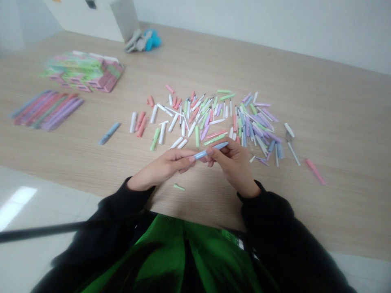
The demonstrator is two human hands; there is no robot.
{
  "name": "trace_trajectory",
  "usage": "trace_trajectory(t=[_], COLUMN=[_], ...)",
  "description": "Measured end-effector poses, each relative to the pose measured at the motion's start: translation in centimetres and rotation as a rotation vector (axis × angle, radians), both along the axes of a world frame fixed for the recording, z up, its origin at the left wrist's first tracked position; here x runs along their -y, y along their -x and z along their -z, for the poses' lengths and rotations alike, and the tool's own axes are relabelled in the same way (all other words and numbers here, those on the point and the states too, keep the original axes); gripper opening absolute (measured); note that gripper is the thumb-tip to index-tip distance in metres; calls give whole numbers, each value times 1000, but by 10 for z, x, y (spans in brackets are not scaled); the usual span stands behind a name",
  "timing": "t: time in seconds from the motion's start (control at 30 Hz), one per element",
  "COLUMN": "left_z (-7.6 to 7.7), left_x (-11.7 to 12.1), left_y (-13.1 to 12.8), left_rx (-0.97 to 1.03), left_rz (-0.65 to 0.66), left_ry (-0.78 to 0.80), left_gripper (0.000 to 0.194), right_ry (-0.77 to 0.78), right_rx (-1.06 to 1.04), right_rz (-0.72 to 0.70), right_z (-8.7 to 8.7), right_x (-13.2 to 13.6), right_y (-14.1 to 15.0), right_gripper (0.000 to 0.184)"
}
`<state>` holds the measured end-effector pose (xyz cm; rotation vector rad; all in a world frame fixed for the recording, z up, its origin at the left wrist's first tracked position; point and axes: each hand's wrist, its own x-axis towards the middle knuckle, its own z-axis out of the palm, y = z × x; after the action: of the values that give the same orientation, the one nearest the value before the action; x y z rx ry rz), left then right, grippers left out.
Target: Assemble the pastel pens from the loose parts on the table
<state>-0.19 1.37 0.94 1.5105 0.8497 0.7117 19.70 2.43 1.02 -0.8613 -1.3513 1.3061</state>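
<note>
Between my two hands I hold a light blue pen [200, 155] level above the front part of the table. My left hand [166, 166] pinches its left end, and my right hand [235, 165] grips it toward the right end, where the tip sticks out past the fingers. Just beyond my hands spreads a pile of pen parts [214, 110]: pink, white, green, purple and blue barrels and caps, with thin refills among them. A small green piece [179, 187] lies on the table nearer to me, below my left hand.
Left on the table [345, 118] lie a row of pens [45, 110] in several colours and a single blue piece [110, 133]. Behind them are stacked pink-and-green boxes [85, 71], a white box [94, 18] and a grey-and-blue bundle [143, 40]. A pink barrel [315, 171] lies far right.
</note>
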Motion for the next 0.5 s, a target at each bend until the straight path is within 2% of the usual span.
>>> trace_trajectory(t=[0.07, 0.23, 0.3, 0.33, 0.4, 0.5], left_z=[1, 7, 8, 8, 7, 3], left_x=[0, 3, 4, 5, 5, 2], left_y=[-1, -10, -13, -14, -13, -8], left_rx=[-62, -254, -295, -291, -244, -172], left_rz=[-45, -255, -320, -344, -349, -195], left_ry=[-131, -607, -682, -669, -528, -182], left_gripper=[31, 30, 29, 29, 30, 45], right_ry=[-3, 31, 65, 74, 66, 22], right_rx=[-9, -8, 25, 38, 45, 31], right_rz=[19, 136, 151, 150, 138, 111], right_z=[0, 3, 4, 5, 5, 4], right_x=[-1, -2, -2, -2, -2, 0], right_y=[1, 4, 5, 6, 6, 6], right_gripper=[27, 31, 34, 35, 36, 35])
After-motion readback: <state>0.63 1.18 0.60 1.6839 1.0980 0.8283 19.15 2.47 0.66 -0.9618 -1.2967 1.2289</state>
